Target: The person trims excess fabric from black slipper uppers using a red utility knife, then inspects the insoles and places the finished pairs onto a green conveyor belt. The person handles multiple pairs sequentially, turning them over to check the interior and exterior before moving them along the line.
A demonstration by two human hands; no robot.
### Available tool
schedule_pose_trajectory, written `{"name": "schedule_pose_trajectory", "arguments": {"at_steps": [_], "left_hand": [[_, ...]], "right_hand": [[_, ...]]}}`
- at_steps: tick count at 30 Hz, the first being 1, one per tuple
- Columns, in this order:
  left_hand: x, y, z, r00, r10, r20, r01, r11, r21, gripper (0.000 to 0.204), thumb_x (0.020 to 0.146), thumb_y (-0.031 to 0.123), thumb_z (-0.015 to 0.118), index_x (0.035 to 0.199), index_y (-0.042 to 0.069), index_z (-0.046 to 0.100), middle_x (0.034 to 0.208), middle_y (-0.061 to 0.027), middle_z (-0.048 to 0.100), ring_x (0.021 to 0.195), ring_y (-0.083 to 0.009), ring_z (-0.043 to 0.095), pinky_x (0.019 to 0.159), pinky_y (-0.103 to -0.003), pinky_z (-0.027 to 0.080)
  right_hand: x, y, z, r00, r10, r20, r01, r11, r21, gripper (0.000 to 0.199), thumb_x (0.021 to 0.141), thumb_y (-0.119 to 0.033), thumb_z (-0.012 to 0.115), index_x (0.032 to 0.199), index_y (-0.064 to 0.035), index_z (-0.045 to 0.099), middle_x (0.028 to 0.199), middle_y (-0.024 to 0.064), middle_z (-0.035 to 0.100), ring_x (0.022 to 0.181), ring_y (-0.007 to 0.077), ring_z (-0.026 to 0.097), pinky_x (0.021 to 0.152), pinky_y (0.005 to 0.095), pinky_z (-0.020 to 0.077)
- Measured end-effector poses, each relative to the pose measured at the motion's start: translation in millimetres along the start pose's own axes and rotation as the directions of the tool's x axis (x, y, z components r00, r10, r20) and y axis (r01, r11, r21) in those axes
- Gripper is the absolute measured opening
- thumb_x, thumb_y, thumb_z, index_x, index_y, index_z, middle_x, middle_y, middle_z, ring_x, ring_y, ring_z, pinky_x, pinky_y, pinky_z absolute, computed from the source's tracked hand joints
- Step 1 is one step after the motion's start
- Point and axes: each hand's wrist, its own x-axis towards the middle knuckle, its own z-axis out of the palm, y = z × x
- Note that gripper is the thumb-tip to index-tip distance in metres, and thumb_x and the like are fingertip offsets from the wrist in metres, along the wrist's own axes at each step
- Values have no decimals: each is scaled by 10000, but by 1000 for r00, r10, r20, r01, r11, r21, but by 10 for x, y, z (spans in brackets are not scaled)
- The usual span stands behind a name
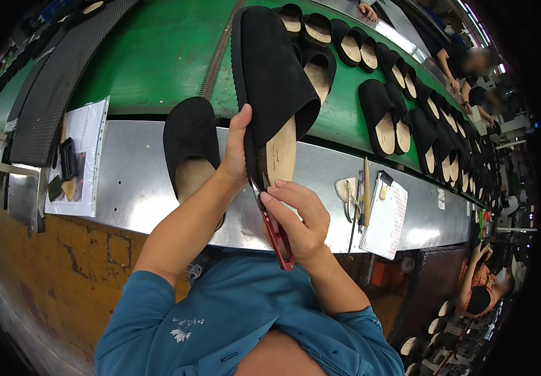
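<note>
My left hand [237, 150] grips a black slip-on clog [269, 72] by its side near the heel. The clog is raised over the bench, toe pointing away from me, its tan insole partly showing. In my right hand [302, 219] is a pair of red-handled snips [275, 241], with the metal blades at the heel edge of the clog. My right fingertips are close to the insole's heel end. A second black clog [192, 135] lies on the metal bench to the left, partly hidden behind my left forearm.
Many black clogs [380, 116] stand on the green conveyor belt [151, 56] beyond the metal bench [139, 163]. Right on the bench are a wooden-handled tool [366, 188] and a paper pad [386, 216]; papers [86, 156] lie left. Other people [480, 285] work at the right.
</note>
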Motion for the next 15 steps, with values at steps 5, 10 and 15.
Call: {"name": "schedule_pose_trajectory", "arguments": {"at_steps": [5, 10, 15], "left_hand": [[-29, 22, 97, 997, 75, -3, -74, 994, 76, 638, 954, 614, 408, 1173, 41, 585, 1011, -69, 656, 880, -148, 639, 757, -295, 518], [-9, -12, 25, 975, 193, 106, -208, 966, 151, 560, 984, 527, 423, 1251, 43, 518, 1115, -63, 621, 974, -132, 608, 831, -289, 494], [27, -70, -69, 982, 182, 56, -185, 981, 61, 540, 989, 468, 439, 1348, 66, 411, 1243, -56, 553, 1093, -125, 551, 932, -287, 443]], "right_hand": [[82, 26, 90, 999, 30, -25, -32, 995, -92, 393, 612, -63, 719, 1005, -42, 707, 986, 82, 664, 948, 288, 652, 747, 349, 557], [58, 38, 163, 998, 62, -26, -64, 993, -98, 367, 637, -46, 711, 1004, -40, 705, 983, 83, 666, 953, 297, 652, 761, 361, 559], [-69, -16, 93, 990, 136, 41, -135, 991, -12, 357, 636, -23, 722, 992, -31, 703, 978, 100, 674, 971, 329, 664, 779, 368, 567]]}}
